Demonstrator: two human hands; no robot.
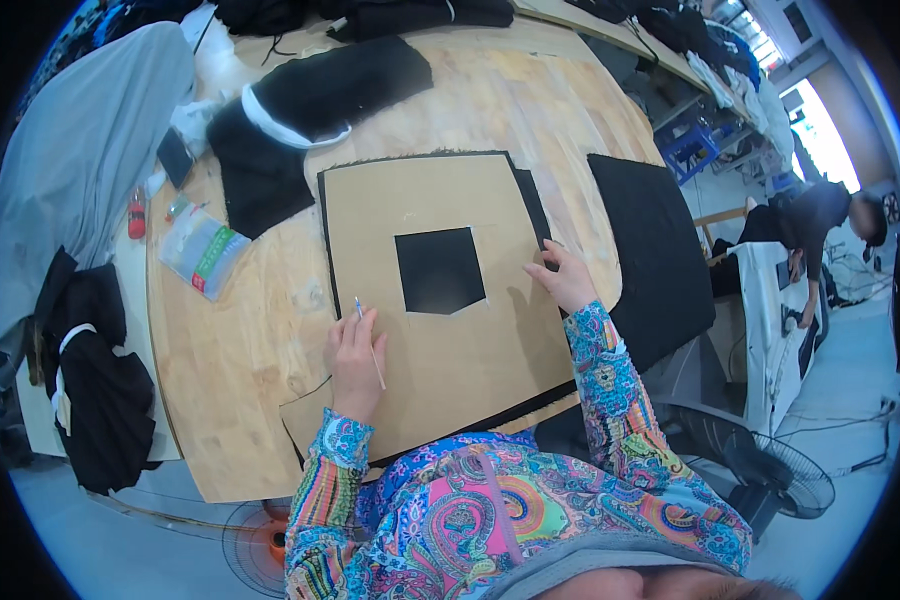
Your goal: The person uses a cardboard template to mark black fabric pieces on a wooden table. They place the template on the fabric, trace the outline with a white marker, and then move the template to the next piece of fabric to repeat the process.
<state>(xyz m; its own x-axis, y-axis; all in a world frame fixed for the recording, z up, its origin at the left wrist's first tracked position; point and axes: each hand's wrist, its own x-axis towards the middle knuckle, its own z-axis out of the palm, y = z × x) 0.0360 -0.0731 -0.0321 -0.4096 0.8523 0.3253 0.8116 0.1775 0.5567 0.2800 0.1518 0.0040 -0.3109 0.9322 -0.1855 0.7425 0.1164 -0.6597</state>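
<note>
A tan cardboard pattern (430, 375) with a pocket-shaped cutout lies flat on black fabric (533, 200), which shows along its edges and through the opening. My left hand (356, 362) rests at the pattern's left side, fingers closed round a thin white pen (378, 366) whose tip points away from me. At the right edge of the pattern is my right hand (564, 277), its thumb and fingers apart by the fabric's margin, with nothing seen between them.
Another black fabric piece (660, 240) lies to the right, and one with a white strip (310, 95) at the far left. A plastic packet (202, 250) and red bottle (137, 214) sit left. Fans (760, 465) stand below the table. A person (820, 220) works at far right.
</note>
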